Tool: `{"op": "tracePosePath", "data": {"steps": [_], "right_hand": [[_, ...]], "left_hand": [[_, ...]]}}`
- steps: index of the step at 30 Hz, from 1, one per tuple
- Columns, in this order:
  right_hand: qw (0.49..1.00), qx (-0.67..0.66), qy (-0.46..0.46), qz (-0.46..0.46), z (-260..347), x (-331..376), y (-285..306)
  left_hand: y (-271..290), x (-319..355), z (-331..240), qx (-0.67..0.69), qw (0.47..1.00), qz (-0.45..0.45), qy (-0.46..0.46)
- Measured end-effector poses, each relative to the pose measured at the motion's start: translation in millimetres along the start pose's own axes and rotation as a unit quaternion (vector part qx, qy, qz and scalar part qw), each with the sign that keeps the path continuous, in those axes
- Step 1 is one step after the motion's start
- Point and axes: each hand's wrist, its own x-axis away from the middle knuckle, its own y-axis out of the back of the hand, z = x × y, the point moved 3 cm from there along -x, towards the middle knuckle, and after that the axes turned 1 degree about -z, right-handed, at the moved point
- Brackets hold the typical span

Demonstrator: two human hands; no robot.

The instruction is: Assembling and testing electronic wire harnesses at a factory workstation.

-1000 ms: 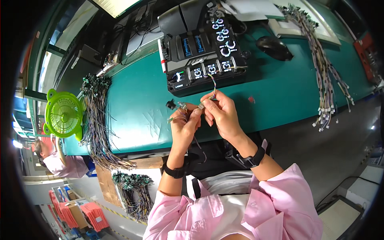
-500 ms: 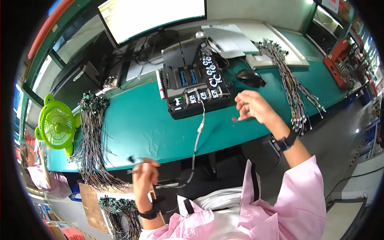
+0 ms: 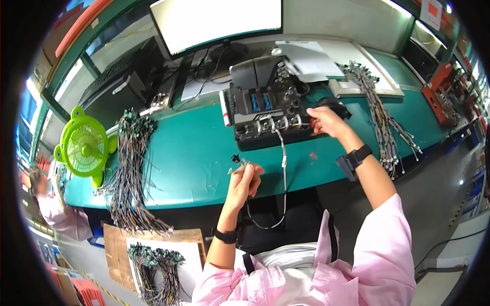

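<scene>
Head view: pink sleeves are seen rising from the lower edge, with a dark band worn on each wrist. The left hand [image 3: 244,182] is held over the near edge of the green bench [image 3: 194,153], its fingers closed on one end of a thin grey cable [image 3: 284,168]; a small black connector [image 3: 236,158] is seen just above its fingertips. From that hand the cable is looped down below the bench edge and led up again to the black test box [image 3: 265,109], where its other end is plugged in at the front row of sockets. The right hand [image 3: 324,121] is laid against the right front corner of that box, fingers curled; whether anything is pinched in them cannot be told. Just behind the right hand a black mouse [image 3: 334,106] is partly hidden. Well to the left of the left hand a thick bundle of grey cables [image 3: 127,168] is draped over the bench edge, and a bright green fan [image 3: 84,148] is stood beside it. To the right of the right hand another row of cables [image 3: 383,117] is spread out. Farther back, behind the box, sheets of paper [image 3: 306,58] and a lit monitor [image 3: 217,20] are seen.
</scene>
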Motion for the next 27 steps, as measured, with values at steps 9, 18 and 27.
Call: {"op": "tracePosePath", "data": {"steps": [9,18,27], "right_hand": [[0.962,0.259,0.053,-0.063,20,22,-2],[0.906,0.239,0.349,0.024,18,117,-124],[0.900,0.198,0.371,0.118,-6,114,-129]], "left_hand": [[-3,-1,0,-0.003,1.000,0.008,-0.018],[-19,13,-5,-0.080,0.994,0.072,0.006],[-28,24,-9,-0.161,0.984,0.045,0.065]]}}
